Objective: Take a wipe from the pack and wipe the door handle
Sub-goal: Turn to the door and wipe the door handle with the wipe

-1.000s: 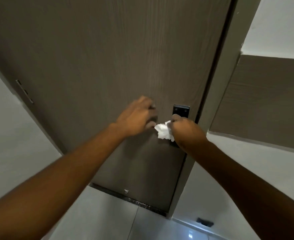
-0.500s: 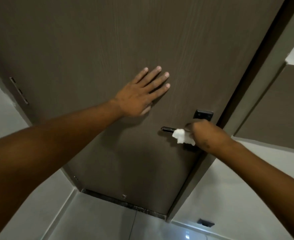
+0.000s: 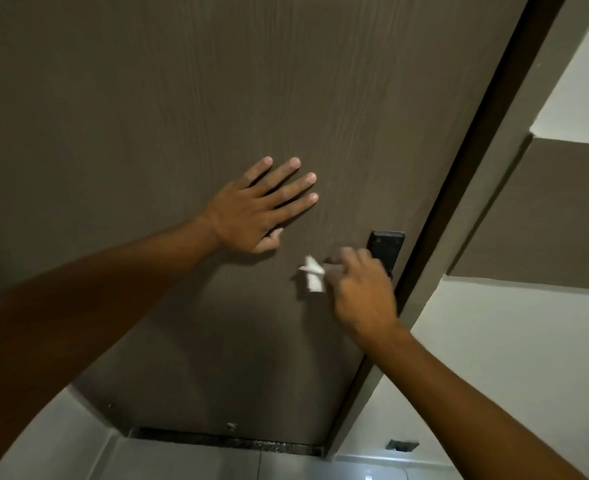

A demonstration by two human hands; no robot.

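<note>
A brown wood-grain door [image 3: 182,98] fills most of the view. Its black handle plate [image 3: 386,249] sits near the right edge; the lever itself is hidden behind my right hand and the wipe. My right hand [image 3: 362,292] holds a crumpled white wipe [image 3: 312,275] at the lever's place, just left of the plate; the hand is blurred. My left hand [image 3: 262,209] lies flat on the door with fingers spread, up and to the left of the handle. The wipe pack is not in view.
The grey door frame [image 3: 494,188] runs diagonally to the right of the door, with a white wall [image 3: 494,358] and a brown panel [image 3: 546,216] beyond. Pale floor tiles [image 3: 182,459] and a dark threshold strip [image 3: 223,439] lie below. A small dark wall fitting [image 3: 402,445] sits low right.
My left hand left the handle and pressed flat on the door. My right hand slid the wipe leftward along the lever, covering its tip.
</note>
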